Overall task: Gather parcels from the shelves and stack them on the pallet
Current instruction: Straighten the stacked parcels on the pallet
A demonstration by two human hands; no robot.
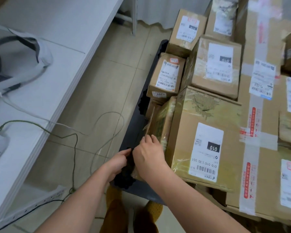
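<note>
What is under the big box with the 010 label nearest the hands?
Under the big box another cardboard box's edge shows, resting over the dark pallet. How far that lower box extends, and anything beneath it, is covered.

Both your bare forearms reach forward from the bottom of the view and converge at the near left corner of the big labelled carton [203,140]. Your left hand [116,163] sits just left of that corner, fingers curled and thumb forward, pinching something dark. Your right hand [148,155] lies beside it, almost touching, back of the hand up, fingers bent downward against the carton's left side; what its fingertips grasp can't be made out.
</note>
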